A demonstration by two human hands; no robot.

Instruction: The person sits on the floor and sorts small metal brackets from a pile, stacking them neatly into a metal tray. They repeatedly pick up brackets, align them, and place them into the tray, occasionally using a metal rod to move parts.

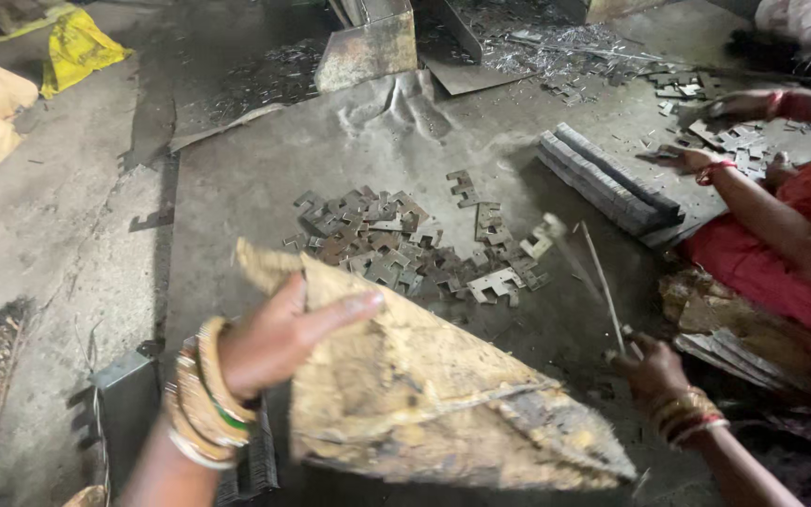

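My left hand (279, 338) grips the worn cardboard sheet (424, 394), thumb laid over its top edge, fingers hidden behind it. The sheet tilts down toward four o'clock. My right hand (651, 366) is closed on a thin stick (603, 282) that points up toward eleven o'clock. At twelve o'clock from the sheet, a pile of notched metal pieces (405, 244) lies on the grey floor (265, 178). At two o'clock, another person's hand (682, 160) rests beside a stacked metal row (603, 178).

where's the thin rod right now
In the head view, the thin rod is right of centre, its lower end in the right hand, slanting up toward the pile of flat metal pieces on the floor.
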